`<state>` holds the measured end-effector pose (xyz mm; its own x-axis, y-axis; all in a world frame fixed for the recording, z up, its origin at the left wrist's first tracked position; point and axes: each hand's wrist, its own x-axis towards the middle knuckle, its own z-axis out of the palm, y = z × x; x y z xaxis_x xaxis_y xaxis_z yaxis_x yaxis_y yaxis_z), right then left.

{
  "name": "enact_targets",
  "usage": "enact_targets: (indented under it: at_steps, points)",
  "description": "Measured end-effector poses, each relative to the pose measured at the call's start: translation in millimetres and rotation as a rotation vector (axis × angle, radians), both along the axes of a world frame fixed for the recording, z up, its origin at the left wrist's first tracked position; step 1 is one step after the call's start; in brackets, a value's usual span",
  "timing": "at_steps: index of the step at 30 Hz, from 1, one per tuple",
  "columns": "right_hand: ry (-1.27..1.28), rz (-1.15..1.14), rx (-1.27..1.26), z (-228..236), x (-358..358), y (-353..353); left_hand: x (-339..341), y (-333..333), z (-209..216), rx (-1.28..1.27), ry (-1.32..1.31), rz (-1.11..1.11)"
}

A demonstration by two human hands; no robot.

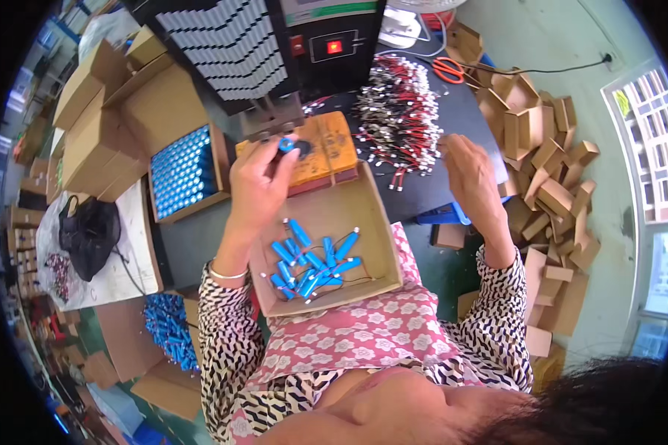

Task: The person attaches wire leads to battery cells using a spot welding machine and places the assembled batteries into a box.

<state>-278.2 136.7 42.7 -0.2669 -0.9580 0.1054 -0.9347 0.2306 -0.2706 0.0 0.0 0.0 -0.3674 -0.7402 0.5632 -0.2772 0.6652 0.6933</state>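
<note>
My left hand [258, 179] pinches a blue cylindrical battery cell [286, 144] upright, its end facing up. It is over the worn orange block [326, 141], under the metal head [273, 119] of the black machine. My right hand [471, 176] is at the right edge of a heap of red, black and white wire leads with small connectors [401, 111]. Its fingers are drawn together, and whatever they hold is hidden. Between my forearms, against my apron, an open cardboard tray [378, 237] contains several blue cells with thin leads attached.
A cardboard box of upright blue cells [182, 174] stands left of the machine [330, 70]. Lower left, another box holds many wired cells [169, 330]. Orange-handled scissors [448, 70] lie behind the leads. Small cardboard boxes [557, 196] pile up at right.
</note>
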Motion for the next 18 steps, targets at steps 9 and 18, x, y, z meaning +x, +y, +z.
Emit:
enact_targets:
  at_steps: [9,18]
  points:
    - [-0.818,0.549,-0.083,12,106,-70,9,-1,3,-0.004,-0.044,0.008]
    - [-0.896,0.45,-0.163,-3,119,-96,8,-1,4,-0.025,-0.079,0.031]
